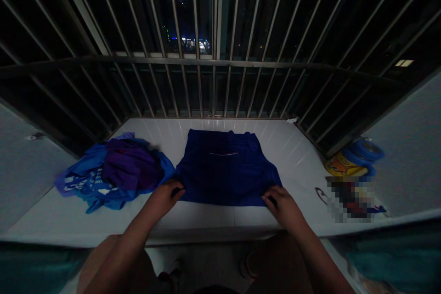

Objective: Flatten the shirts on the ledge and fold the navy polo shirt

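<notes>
Dark blue garment [227,174]: spread on the white ledge [292,147], centre of frame, wider at its near edge than at its far edge. Your left hand [173,193] appears to pinch its lower-left corner between thumb and fingers; your right hand [278,198] likewise at lower right. Judgement: tension your two corners evenly so the near edge runs straight, and lift lightly rather than drag, since thin cloth probably wrinkles. Note the uneven far edge, upper right of the garment; smooth it. Mind the clothes pile [127,170], left of frame, close beside your left hand; contact with the garment unclear.
</notes>
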### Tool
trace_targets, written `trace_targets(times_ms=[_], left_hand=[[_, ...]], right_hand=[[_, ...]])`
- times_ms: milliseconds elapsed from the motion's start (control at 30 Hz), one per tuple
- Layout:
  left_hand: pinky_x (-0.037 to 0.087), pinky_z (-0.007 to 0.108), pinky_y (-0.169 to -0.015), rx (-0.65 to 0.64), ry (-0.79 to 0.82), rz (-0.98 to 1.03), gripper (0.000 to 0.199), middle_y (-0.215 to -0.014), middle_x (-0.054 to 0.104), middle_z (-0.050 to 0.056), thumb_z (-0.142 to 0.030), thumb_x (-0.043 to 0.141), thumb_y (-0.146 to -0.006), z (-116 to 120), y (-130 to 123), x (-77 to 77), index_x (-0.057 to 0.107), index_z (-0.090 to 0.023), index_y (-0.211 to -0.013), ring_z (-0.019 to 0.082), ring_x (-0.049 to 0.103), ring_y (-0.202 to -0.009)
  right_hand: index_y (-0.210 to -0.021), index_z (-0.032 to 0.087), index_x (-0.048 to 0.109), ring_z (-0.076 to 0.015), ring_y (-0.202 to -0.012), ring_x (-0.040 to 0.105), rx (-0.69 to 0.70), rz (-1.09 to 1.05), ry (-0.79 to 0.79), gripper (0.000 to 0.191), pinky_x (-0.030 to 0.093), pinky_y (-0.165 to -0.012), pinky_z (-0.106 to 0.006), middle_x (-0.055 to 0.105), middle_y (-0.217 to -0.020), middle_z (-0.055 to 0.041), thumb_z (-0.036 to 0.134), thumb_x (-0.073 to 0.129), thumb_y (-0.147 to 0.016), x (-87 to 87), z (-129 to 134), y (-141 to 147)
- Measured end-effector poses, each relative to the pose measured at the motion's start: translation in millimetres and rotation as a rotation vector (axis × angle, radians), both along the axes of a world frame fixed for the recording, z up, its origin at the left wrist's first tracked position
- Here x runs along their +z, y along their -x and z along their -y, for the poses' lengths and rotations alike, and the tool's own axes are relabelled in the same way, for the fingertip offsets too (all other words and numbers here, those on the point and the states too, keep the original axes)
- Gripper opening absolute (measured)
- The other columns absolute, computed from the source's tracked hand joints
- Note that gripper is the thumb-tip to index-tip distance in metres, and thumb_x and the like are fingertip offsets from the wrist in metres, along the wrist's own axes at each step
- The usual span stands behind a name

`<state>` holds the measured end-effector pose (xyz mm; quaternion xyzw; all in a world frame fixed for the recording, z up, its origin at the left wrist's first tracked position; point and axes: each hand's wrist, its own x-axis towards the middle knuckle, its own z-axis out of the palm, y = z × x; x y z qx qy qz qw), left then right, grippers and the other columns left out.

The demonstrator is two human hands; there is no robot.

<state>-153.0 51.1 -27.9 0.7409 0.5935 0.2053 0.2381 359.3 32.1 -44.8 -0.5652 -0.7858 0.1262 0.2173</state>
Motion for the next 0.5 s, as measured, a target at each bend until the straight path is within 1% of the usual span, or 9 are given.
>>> trace_targets(times_ms=[33, 100, 167, 233, 300, 333, 400, 467, 500], left_hand=[[0.057, 0.041, -0.110, 0.014, -0.043, -0.014, 0.027, -0.121, 0.084, 0.009, -0.042, 0.060, -0.104, -12, -6, 2.3, 0.081, -0.027, -0.113, 0.029, 0.078, -0.116], [0.055, 0.043, -0.116, 0.036, -0.089, -0.095, 0.033, -0.131, 0.082, 0.012, -0.039, 0.056, -0.106, -39, -19, 5.8, 0.079, -0.024, -0.125, 0.030, 0.076, -0.125], [0.053, 0.044, -0.119, 0.057, -0.082, -0.205, 0.037, -0.138, 0.079, 0.016, -0.035, 0.058, -0.105, -67, -29, 6.3, 0.075, -0.020, -0.134, 0.032, 0.074, -0.131], [0.053, 0.045, -0.118, 0.068, -0.056, -0.281, 0.038, -0.137, 0.078, 0.019, -0.033, 0.066, -0.099, -90, -35, 4.8, 0.075, -0.017, -0.133, 0.034, 0.073, -0.131], [0.055, 0.044, -0.112, 0.077, -0.031, -0.308, 0.037, -0.128, 0.081, 0.019, -0.030, 0.077, -0.090, -107, -37, 3.6, 0.077, -0.018, -0.125, 0.035, 0.075, -0.125], [0.056, 0.043, -0.108, 0.083, -0.019, -0.318, 0.034, -0.122, 0.082, 0.017, -0.028, 0.081, -0.087, -113, -37, 3.9, 0.078, -0.019, -0.119, 0.034, 0.075, -0.121], [0.057, 0.040, -0.101, 0.087, 0.000, -0.328, 0.023, -0.110, 0.082, 0.012, -0.025, 0.082, -0.084, -121, -36, 7.1, 0.079, -0.023, -0.108, 0.032, 0.076, -0.113], [0.057, 0.038, -0.098, 0.074, 0.001, -0.316, 0.012, -0.104, 0.082, 0.008, -0.022, 0.078, -0.088, -124, -34, 14.1, 0.078, -0.025, -0.099, 0.028, 0.076, -0.108], [0.057, 0.037, -0.099, 0.062, -0.005, -0.309, 0.008, -0.105, 0.081, 0.007, -0.022, 0.075, -0.091, -122, -33, 18.8, 0.077, -0.025, -0.098, 0.027, 0.076, -0.108]], right_hand=[[-0.105, 0.026, 0.078, -0.0322, -0.110, 0.074, -0.031, 0.009, -0.030, 0.027, 0.059, -0.105, -0.048, 0.078, -0.114, -0.0137, 0.042, 0.057, -0.109, 4.0, -11, 6], [-0.114, 0.022, 0.077, -0.0341, -0.114, 0.074, -0.106, 0.041, -0.060, 0.028, 0.057, -0.109, -0.050, 0.078, -0.118, -0.0164, 0.040, 0.056, -0.109, 11.1, -39, 18], [-0.128, 0.017, 0.075, -0.0357, -0.123, 0.072, -0.158, 0.094, -0.034, 0.033, 0.055, -0.115, -0.050, 0.077, -0.129, -0.0201, 0.037, 0.058, -0.108, 15.7, -66, 30], [-0.142, 0.012, 0.069, -0.0365, -0.135, 0.069, -0.174, 0.167, 0.035, 0.043, 0.052, -0.119, -0.049, 0.072, -0.144, -0.0239, 0.035, 0.064, -0.106, 18.4, -89, 40], [-0.147, 0.010, 0.067, -0.0377, -0.137, 0.067, -0.173, 0.232, 0.101, 0.051, 0.053, -0.117, -0.048, 0.070, -0.149, -0.0261, 0.033, 0.073, -0.102, 21.2, -105, 48], [-0.145, 0.011, 0.068, -0.0378, -0.135, 0.069, -0.170, 0.252, 0.122, 0.050, 0.055, -0.114, -0.047, 0.072, -0.146, -0.0257, 0.032, 0.076, -0.100, 23.1, -110, 51], [-0.133, 0.015, 0.075, -0.0354, -0.125, 0.073, -0.148, 0.260, 0.133, 0.037, 0.057, -0.107, -0.044, 0.079, -0.132, -0.0210, 0.026, 0.077, -0.098, 28.8, -118, 56], [-0.118, 0.019, 0.080, -0.0312, -0.117, 0.075, -0.105, 0.240, 0.120, 0.020, 0.057, -0.105, -0.040, 0.083, -0.120, -0.0149, 0.022, 0.073, -0.100, 37.2, -122, 57], [-0.114, 0.021, 0.081, -0.0291, -0.116, 0.075, -0.084, 0.228, 0.111, 0.017, 0.056, -0.107, -0.038, 0.083, -0.119, -0.0124, 0.021, 0.070, -0.101, 42.1, -121, 57]])
